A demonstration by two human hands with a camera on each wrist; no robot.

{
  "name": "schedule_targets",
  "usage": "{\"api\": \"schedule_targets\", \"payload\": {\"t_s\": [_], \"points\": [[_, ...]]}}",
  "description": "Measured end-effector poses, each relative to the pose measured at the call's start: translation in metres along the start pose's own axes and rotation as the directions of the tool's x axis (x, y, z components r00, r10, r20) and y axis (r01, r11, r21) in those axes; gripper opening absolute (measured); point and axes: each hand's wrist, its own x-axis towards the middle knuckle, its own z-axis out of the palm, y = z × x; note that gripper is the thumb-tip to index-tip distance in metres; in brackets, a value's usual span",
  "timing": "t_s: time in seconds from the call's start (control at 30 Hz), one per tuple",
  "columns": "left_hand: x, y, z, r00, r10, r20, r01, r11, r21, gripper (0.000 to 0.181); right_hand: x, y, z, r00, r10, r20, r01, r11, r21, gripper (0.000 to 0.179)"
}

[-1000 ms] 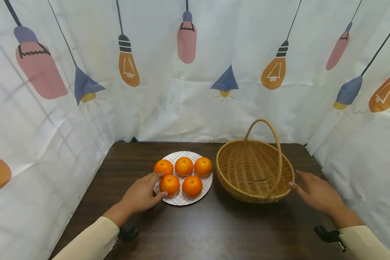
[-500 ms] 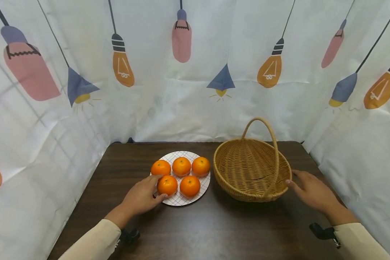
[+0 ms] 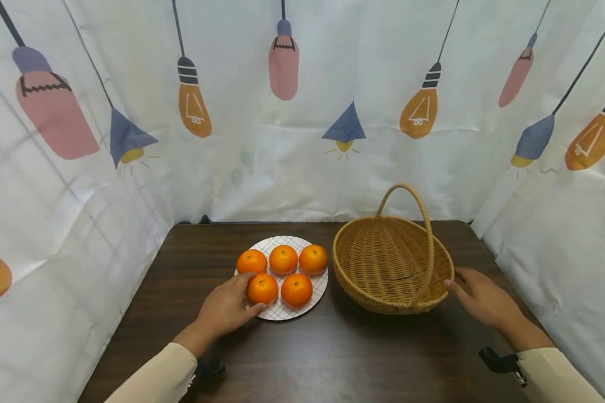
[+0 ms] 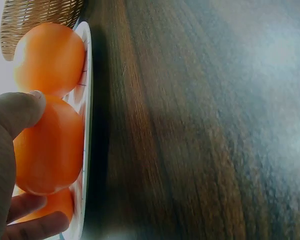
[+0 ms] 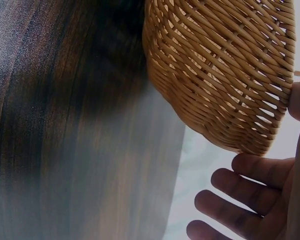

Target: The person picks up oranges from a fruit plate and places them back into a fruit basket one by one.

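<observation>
Several oranges sit on a round white plate with a grid pattern (image 3: 313,303), left of the middle of the table. My left hand (image 3: 229,305) reaches in from the left and grips the near-left orange (image 3: 263,289), thumb in front and fingers round its far left side. In the left wrist view the thumb lies on that orange (image 4: 52,150). To the plate's right stands a wicker basket (image 3: 383,263) with an arched handle. At its right rim my right hand (image 3: 489,299) pinches the wicker between thumb and index finger; the other fingers are spread.
The dark wooden table (image 3: 343,358) carries plate and basket side by side. White cloth (image 3: 287,168) printed with lamps and bulbs hangs behind the table and along both sides. A black wrist mount (image 3: 499,360) sits below the right wrist.
My left hand has moved slightly right and closed in round the near-left orange. My right hand has stayed at the basket's rim. The head view has shifted slightly.
</observation>
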Motion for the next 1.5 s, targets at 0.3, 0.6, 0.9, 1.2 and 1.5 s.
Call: {"api": "schedule_targets", "payload": {"t_s": [0.3, 0.6, 0.9, 1.2, 1.5], "points": [[0.004, 0.006, 0.002, 0.998, -0.066, 0.003, 0.066, 0.997, -0.026, 0.075, -0.003, 0.0, 0.0, 1.0, 0.015, 0.01, -0.016, 1.0, 0.006, 0.067], [0.001, 0.008, 0.002, 0.994, -0.105, 0.033, 0.108, 0.986, -0.129, 0.073, -0.004, -0.001, 0.001, 1.0, 0.019, 0.009, -0.019, 1.0, 0.006, 0.067], [0.002, 0.011, -0.006, 0.996, -0.087, 0.004, 0.087, 0.984, -0.157, 0.073, -0.005, -0.002, 0.001, 1.0, 0.015, 0.002, -0.015, 1.0, 0.003, 0.068], [0.012, 0.016, -0.022, 0.999, -0.032, -0.024, 0.029, 0.995, -0.1, 0.077, -0.003, -0.004, 0.001, 1.0, 0.027, 0.002, -0.027, 1.0, 0.006, 0.07], [0.02, 0.027, -0.033, 1.0, -0.031, -0.001, 0.031, 0.99, -0.135, 0.074, -0.004, -0.004, 0.001, 0.999, 0.036, 0.013, -0.036, 0.999, -0.006, 0.072]]}}
